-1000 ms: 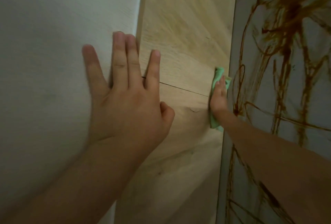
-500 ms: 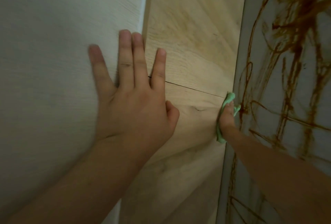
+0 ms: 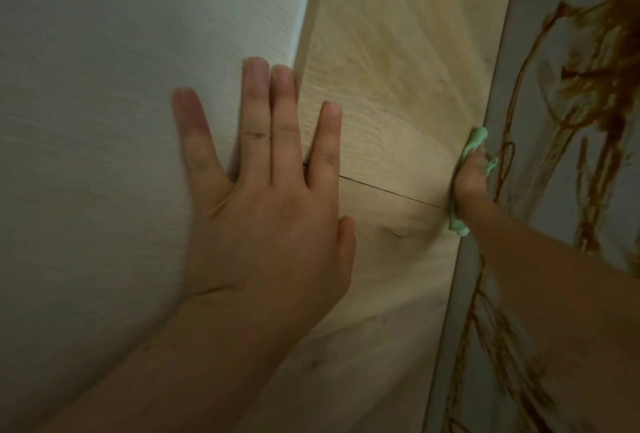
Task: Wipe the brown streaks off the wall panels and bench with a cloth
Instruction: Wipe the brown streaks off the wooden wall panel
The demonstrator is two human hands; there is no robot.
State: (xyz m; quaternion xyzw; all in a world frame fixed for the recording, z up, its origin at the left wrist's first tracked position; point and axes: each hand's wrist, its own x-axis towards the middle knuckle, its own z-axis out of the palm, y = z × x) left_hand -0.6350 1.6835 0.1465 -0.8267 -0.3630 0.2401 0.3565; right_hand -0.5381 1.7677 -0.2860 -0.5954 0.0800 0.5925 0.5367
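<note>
So, the small mint-green cloth (image 3: 477, 137) is bunched up under the right hand (image 3: 471, 178), right in the inside corner where the pale wood-grain wall panel (image 3: 391, 69) meets the grey panel (image 3: 547, 193). That grey one is covered in brown streaks (image 3: 606, 114). The fingers are curled round the cloth, which pokes out above the fingertips and below the wrist. The left hand (image 3: 266, 197) is spread flat with straight, parted fingers across the edge of the white panel (image 3: 121, 86), holding nothing. I'd guess it's bracing.

Handling-wise, the cloth looks soft, light and floppy, so it'll fold wherever you push it. Best to keep it wadded in the palm and press with the fingers, not pinch it by a corner. The thicker streaks look like they'd smear, so I'd refold to a clean face often. Nearly all the grey panel is streaked, so it's early days.
</note>
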